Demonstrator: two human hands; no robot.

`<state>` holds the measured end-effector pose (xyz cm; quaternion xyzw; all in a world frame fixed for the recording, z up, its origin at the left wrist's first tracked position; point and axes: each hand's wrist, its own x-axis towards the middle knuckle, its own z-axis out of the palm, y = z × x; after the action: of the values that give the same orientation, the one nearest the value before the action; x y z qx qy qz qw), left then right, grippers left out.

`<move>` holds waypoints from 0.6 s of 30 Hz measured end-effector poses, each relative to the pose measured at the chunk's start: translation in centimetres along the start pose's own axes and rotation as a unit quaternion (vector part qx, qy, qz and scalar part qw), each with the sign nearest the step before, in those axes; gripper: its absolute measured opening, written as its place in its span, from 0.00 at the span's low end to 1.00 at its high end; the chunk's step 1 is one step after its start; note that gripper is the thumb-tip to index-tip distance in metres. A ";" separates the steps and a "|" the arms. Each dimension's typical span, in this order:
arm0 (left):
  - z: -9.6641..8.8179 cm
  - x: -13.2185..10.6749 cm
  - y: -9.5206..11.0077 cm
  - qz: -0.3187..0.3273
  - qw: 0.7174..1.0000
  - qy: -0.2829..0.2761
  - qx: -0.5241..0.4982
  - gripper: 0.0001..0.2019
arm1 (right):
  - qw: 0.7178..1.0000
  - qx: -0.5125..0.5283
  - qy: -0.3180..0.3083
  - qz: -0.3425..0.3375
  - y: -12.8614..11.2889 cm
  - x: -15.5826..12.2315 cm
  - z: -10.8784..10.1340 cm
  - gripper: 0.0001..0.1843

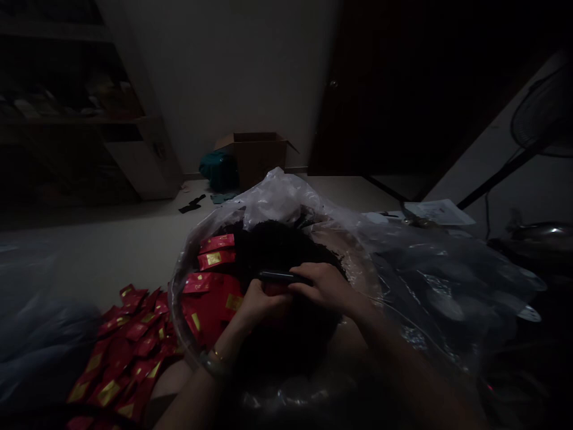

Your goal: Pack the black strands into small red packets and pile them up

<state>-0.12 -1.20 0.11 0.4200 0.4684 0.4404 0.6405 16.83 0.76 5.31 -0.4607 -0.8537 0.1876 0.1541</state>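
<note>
Both my hands are over a round basin lined with clear plastic (277, 194), which holds a dark, crumbly heap (277, 248) like dried leaves. My left hand (258, 303) is closed on a small red packet (275, 288), partly hidden by the fingers. Closed over one end of a dark, bar-shaped tool (280, 276) is my right hand (320, 283). The tool lies along the packet's top edge; its exact kind is too dim to tell. Red packets with gold labels (215, 258) rest inside the basin's left side.
Many more red packets (134, 334) are piled left of the basin. Clear plastic bags (430, 286) spread on the right, near a white tray (441, 211). Behind are an open cardboard box (259, 158) and a teal bag (218, 170). A fan (546, 113) stands at right.
</note>
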 end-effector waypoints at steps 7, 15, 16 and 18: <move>-0.3 0.1 -0.2 0.002 0.999 0.033 0.035 0.15 | 0.999 0.018 -0.028 0.010 1.0 -0.2 -1.2 0.21; -0.7 0.4 -0.5 0.011 0.999 0.011 0.051 0.14 | 0.998 0.050 -0.022 -0.006 0.5 0.2 -0.2 0.12; -0.8 0.4 -0.6 0.017 0.998 0.012 0.057 0.14 | 0.999 0.046 -0.019 -0.006 0.5 0.2 -0.1 0.12; -0.9 0.6 -0.7 0.025 0.998 0.009 0.058 0.16 | 0.999 0.038 -0.013 -0.005 0.6 0.2 0.0 0.12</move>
<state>-0.80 -0.71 -0.89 0.4644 0.4883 0.4320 0.5994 17.13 1.24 5.03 -0.4477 -0.8501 0.2253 0.1614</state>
